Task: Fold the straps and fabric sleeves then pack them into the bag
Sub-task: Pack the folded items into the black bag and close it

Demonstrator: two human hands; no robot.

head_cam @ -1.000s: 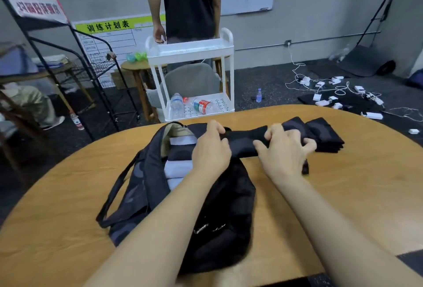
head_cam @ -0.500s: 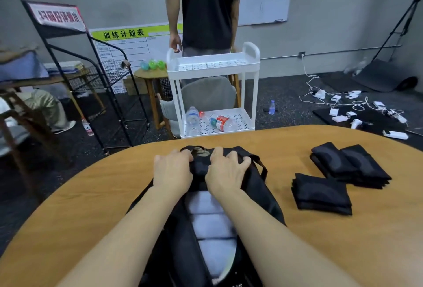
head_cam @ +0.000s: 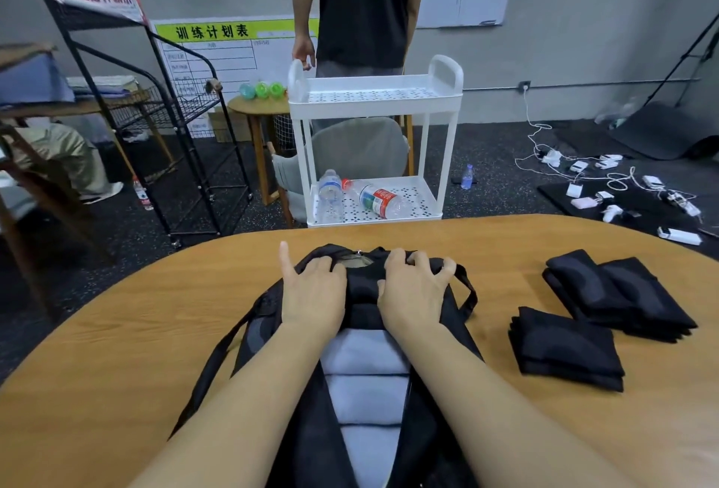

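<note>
One open black fabric bag (head_cam: 424,410); three folded black fabric bundles right (head_cam: 566,349) (head_cam: 579,285) (head_cam: 647,299); three folded grey pieces inside (head_cam: 363,396).

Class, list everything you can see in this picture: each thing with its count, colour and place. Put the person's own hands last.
bag: 1, black, open on table, centre
pale folded pieces: several, light grey, stacked inside bag
black bundle: 1, black, at bag's far end, under both hands
folded sleeves: 3 piles, black, on table, right of bag
table: 1, wood, foreground
cart: 1, white, beyond table
bottles: 2, clear, cart's lower shelf
standing person: 1, black shirt, behind cart
wire rack: 1, black, left
chargers and cables: many, white, floor at right
left hand: on bundle, index finger raised
right hand: fingers curled on bundle
</note>
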